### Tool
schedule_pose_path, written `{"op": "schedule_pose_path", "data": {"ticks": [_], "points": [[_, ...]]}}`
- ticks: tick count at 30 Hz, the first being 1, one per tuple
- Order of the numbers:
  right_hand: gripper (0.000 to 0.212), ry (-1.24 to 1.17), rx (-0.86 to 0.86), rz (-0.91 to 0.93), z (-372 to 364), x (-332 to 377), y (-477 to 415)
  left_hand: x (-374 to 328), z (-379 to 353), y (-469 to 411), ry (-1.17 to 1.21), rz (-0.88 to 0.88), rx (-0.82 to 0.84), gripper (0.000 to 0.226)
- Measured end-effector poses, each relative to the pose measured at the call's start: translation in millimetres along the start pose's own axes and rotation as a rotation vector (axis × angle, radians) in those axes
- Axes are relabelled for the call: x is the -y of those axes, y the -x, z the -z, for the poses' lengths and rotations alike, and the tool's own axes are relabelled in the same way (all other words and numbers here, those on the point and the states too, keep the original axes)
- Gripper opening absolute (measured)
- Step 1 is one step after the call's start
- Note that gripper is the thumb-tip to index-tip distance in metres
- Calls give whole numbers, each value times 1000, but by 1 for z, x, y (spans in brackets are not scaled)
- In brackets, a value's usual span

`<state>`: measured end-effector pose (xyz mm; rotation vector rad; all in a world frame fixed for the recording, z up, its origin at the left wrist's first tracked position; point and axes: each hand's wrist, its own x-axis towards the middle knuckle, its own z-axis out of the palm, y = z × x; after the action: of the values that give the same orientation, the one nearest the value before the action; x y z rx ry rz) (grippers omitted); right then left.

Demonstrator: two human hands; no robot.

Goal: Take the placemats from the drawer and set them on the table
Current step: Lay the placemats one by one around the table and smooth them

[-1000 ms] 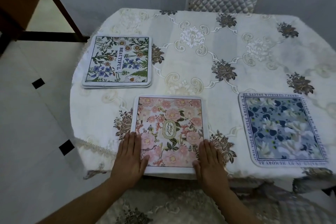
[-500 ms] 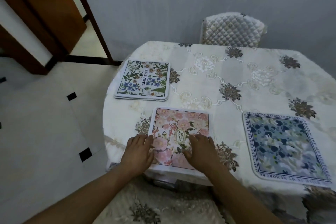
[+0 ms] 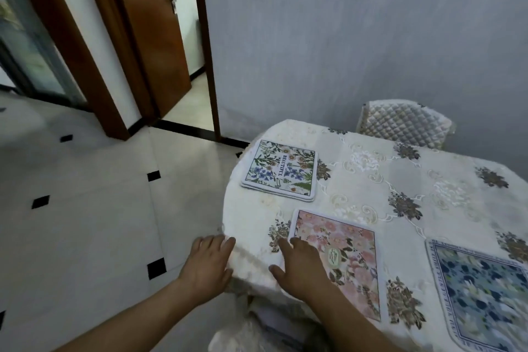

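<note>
Three placemat spots show on the table point(image 3: 400, 180), which wears a cream floral cloth. A pink floral placemat point(image 3: 348, 248) lies at the near edge. My right hand point(image 3: 300, 268) rests flat over its left side, fingers spread. My left hand point(image 3: 208, 260) is open at the table's left rim, off the mat, fingers straight against the hanging cloth. A small stack of green and blue floral placemats point(image 3: 283, 170) marked BEAUTIFUL sits at the far left. A blue floral placemat point(image 3: 483, 294) lies at the right. No drawer is in view.
A quilted chair back point(image 3: 403, 123) stands behind the table against the grey wall. To the left is white tiled floor point(image 3: 85, 223) with black insets and an open wooden door point(image 3: 151, 37). A cloth-covered seat point(image 3: 257, 331) sits below the table's near edge.
The view has swung left and up. My left hand has slid off the pink placemat to the table's left rim. My right hand has moved leftward across the mat.
</note>
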<state>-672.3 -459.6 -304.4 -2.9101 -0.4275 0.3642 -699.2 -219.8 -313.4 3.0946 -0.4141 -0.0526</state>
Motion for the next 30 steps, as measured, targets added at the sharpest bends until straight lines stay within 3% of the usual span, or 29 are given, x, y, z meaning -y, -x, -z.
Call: {"op": "schedule_pose_path", "data": {"ticks": [9, 14, 20, 30], "points": [[65, 55, 2, 22, -10, 183, -51, 173, 26, 60, -4, 99, -52, 67], [64, 56, 9, 34, -7, 237, -80, 235, 29, 62, 44, 160, -32, 65], [68, 42, 22, -15, -4, 243, -135, 271, 18, 19, 114, 147, -14, 67], [75, -48, 32, -145, 9, 208, -280, 321, 20, -146, 108, 43, 85, 69]]}}
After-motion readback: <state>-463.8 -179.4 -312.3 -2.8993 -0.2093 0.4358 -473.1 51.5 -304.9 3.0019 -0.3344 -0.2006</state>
